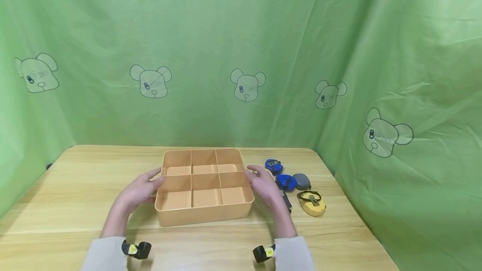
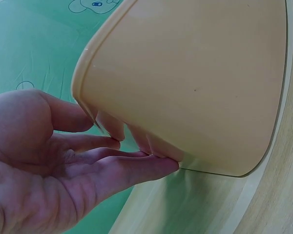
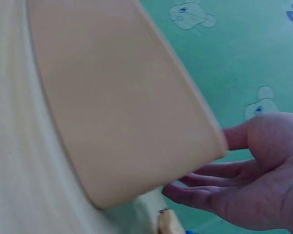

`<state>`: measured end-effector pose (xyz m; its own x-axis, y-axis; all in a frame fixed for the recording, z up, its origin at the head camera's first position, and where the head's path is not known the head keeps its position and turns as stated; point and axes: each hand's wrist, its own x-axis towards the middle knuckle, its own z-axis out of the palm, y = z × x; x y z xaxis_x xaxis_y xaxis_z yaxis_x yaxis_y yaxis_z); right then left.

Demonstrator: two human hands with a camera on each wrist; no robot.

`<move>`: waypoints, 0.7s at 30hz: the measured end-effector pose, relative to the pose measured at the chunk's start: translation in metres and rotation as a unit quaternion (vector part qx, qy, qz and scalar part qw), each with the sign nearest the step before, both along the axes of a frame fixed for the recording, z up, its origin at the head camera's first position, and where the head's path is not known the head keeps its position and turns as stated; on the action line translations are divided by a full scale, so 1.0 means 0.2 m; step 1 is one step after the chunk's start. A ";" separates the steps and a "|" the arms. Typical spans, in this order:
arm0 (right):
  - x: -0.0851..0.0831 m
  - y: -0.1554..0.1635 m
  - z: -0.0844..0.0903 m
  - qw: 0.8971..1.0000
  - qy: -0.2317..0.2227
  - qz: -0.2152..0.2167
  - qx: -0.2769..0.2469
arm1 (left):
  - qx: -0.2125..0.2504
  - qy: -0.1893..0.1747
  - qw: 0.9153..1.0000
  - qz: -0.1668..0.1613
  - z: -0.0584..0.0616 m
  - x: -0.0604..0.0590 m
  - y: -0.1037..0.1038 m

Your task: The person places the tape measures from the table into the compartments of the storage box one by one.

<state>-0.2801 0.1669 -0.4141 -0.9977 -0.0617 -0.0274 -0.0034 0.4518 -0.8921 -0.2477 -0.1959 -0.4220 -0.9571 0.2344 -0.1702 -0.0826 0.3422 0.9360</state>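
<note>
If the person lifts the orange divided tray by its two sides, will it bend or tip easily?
The tray looks like moulded plastic with inner dividers, so it probably stays stiff. All six compartments appear empty, so it is likely light. The left hand and right hand touch opposite walls, which look smooth, so it might slip a little.

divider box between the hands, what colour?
Light orange, peach-toned divider box, six empty compartments. Shows best in the head view.
</note>
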 end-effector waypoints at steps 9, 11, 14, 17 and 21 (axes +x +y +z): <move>-0.03 -0.01 -0.06 1.000 -0.017 -0.013 -0.014 | 0.004 0.002 1.000 -0.002 0.00 0.00 0.00; -0.03 -0.01 -0.05 0.999 -0.017 -0.012 -0.026 | 0.002 0.002 1.000 -0.003 0.00 0.00 0.00; -0.02 -0.01 -0.04 0.999 -0.016 -0.005 -0.043 | 0.000 0.000 1.000 -0.002 0.00 0.00 0.00; -0.01 0.00 -0.04 0.998 -0.022 0.002 -0.060 | 0.001 -0.004 1.000 -0.003 0.00 0.00 0.00; -0.01 0.01 -0.05 0.997 -0.026 0.012 -0.071 | 0.007 -0.006 1.000 -0.009 -0.01 0.00 -0.01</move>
<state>-0.2822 0.1683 -0.4240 -0.9934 -0.0917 -0.0693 0.0364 0.3209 -0.9464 -0.2471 -0.1976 -0.4234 -0.9505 0.2545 -0.1781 -0.0877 0.3303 0.9398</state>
